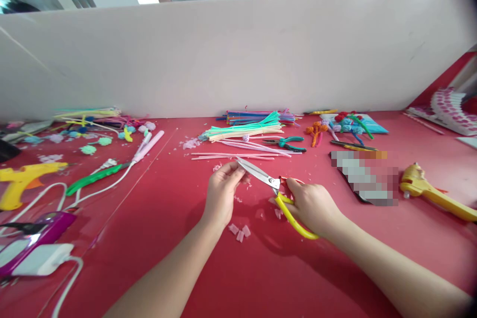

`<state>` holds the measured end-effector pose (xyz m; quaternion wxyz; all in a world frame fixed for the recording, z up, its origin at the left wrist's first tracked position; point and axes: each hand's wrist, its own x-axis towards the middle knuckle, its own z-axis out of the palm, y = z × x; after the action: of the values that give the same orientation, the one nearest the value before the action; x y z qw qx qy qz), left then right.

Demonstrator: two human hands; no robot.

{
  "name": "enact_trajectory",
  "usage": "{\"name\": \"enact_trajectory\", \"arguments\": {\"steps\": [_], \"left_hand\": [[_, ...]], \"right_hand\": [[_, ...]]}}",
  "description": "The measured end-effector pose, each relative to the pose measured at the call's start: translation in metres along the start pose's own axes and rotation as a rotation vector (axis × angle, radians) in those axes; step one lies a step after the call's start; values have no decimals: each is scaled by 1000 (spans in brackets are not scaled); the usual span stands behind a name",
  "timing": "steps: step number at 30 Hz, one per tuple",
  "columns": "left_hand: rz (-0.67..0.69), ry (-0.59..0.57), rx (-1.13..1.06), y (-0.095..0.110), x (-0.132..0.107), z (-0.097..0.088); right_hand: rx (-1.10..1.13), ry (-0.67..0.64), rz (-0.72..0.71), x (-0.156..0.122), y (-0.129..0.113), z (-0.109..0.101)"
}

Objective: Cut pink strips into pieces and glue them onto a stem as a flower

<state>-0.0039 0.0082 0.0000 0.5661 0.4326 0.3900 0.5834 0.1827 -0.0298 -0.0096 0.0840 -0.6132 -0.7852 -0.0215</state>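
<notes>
My right hand (313, 203) is wrapped round the handles of a pair of scissors (259, 173) with yellow and red grips. Their blades look closed or nearly so and point up and left. At the blade tips, my left hand (223, 189) is pinched, with thumb and fingers pressed together; what lies between them is too small to make out. Below the hands, several small pink pieces (240, 232) lie on the red table (179, 268). Pink fluffy scraps are scattered around the hands.
Ahead lie pipe cleaners (242, 130) and pliers (285, 144). A yellow hot glue gun (26, 179), a green-handled tool (99, 179), a pink corded iron (148, 146) and a purple power strip (48, 226) are left. A yellow tool (432, 191) lies right. A white partition (223, 59) stands behind.
</notes>
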Motion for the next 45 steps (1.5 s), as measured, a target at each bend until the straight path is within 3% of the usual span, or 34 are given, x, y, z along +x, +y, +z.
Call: {"name": "enact_trajectory", "arguments": {"steps": [11,14,20,23,27,30,37,40,45], "left_hand": [[-3,-24,9,0,0,-1],[-79,-139,44,-1,-3,1],[-204,-433,220,-5,-13,11],[-243,-523,306,-3,-17,14],[-329,-566,458,-1,-21,14],[-351,-551,516,0,-23,13],[-211,-461,420,5,-29,23],[-168,-377,357,1,-23,20],[-99,-97,176,-7,-5,5]], "right_hand": [[91,-11,63,3,2,1],[313,-15,154,5,1,0],[994,-127,298,7,-4,-10],[1225,-199,268,5,-6,-17],[1322,-262,224,3,-8,-21],[1309,-254,232,3,-9,-18],[1176,-231,248,2,-10,-13],[915,-133,208,3,-6,-13],[315,20,116,3,-2,-9]]}}
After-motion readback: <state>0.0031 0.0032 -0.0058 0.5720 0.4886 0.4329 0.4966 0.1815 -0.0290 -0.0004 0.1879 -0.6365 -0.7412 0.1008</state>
